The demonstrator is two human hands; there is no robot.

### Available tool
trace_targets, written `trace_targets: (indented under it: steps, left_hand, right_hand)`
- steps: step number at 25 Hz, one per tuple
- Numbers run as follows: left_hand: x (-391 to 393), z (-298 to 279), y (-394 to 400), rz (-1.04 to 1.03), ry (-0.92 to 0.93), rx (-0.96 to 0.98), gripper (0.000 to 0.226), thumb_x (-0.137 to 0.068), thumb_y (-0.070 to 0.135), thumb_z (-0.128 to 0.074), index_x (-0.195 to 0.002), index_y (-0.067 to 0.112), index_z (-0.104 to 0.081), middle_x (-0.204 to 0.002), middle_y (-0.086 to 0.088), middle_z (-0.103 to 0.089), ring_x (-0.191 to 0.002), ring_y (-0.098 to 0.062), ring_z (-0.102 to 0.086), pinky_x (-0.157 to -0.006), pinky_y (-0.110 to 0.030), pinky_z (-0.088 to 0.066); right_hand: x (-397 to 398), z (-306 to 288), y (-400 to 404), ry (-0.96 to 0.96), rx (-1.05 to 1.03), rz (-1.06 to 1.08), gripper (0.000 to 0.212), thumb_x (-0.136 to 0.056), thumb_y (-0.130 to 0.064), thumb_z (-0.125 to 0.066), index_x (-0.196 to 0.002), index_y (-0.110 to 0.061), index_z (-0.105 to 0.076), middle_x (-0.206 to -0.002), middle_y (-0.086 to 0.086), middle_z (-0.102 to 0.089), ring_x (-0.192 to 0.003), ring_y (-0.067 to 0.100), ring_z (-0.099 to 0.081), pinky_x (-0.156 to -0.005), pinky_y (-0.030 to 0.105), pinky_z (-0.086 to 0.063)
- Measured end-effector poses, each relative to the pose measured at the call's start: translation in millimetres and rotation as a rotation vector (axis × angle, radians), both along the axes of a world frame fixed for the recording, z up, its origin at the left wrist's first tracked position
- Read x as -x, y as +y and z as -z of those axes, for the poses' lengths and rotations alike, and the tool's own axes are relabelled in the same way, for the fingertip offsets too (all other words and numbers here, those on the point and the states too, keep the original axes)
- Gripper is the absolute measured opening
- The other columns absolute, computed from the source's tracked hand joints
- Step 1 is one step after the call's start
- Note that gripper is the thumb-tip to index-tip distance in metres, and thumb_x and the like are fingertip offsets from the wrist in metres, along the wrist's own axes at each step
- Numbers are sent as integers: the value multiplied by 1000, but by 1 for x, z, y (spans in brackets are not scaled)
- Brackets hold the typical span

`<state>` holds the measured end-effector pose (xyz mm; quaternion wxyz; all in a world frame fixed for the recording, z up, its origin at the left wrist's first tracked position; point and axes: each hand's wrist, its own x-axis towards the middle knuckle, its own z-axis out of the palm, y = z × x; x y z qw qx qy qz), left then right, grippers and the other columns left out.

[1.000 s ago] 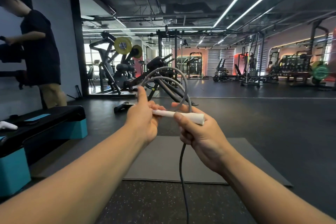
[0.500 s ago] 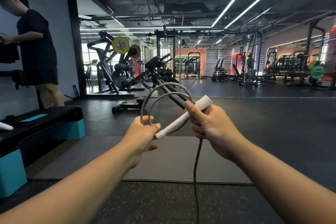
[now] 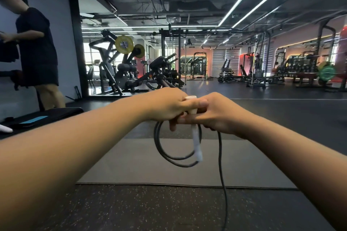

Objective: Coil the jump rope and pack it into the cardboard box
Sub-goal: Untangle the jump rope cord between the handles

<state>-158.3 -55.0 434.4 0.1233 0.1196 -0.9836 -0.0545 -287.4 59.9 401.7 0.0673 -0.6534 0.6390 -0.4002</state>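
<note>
Jump rope coiling over grey mat (image 3: 131, 165)
Left hand (image 3: 165, 105) and right hand (image 3: 216, 112) both grip the upright white handle (image 3: 196, 142); black jump rope (image 3: 159, 142) loops hang above the mat

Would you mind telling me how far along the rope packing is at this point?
Done: about two loops of the rope hang coiled beside the white handle. In hand: the left hand and right hand grip the coil and handle together. Left: a long tail trails down out of view, uncoiled, and no box is in view, so packing has not begun.

Black rope (image 3: 158, 138), white handle (image 3: 196, 142), grey mat (image 3: 131, 163), speckled floor (image 3: 150, 210).
</note>
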Motion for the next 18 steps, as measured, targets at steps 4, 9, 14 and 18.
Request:
trace_targets:
  steps: [4,9,14,18]
  left_hand:
    - [-4,18,-14,105,218,-273,51,-104,49,-41,-72,15,-64,-68,0,-54,-57,-15,-52,-62,-32,-44]
    - [-9,30,-16,96,286,-559,29,-103,31,-50,-106,10,-69,-67,4,-61,-59,-10,-49,-58,-26,-43]
    - [0,2,4,0,-211,-46,29,-97,40,-46,-90,32,-73,-84,0,-74,-63,-6,-64,-61,-15,-49]
    - [4,14,8,-27,-248,73,60,-107,49,-21,-95,17,-70,-77,2,-65,-75,-17,-60,-70,-24,-45]
  right_hand:
    - [13,10,4,-129,-43,44,31,-85,-37,-79,-98,-9,-80,-52,-16,-51,-47,-3,-45,-50,9,-35]
    - [18,23,8,-91,-174,-3,35,-91,-43,-71,-97,-9,-77,-77,-3,-76,-62,1,-59,-63,16,-43]
    - [5,16,-2,224,-210,-39,20,-96,-41,-66,-92,-26,-77,-72,-3,-73,-64,9,-62,-65,32,-49]
    - [11,11,5,149,-164,-45,20,-89,-38,-74,-91,-20,-80,-78,5,-76,-72,17,-65,-71,35,-50]
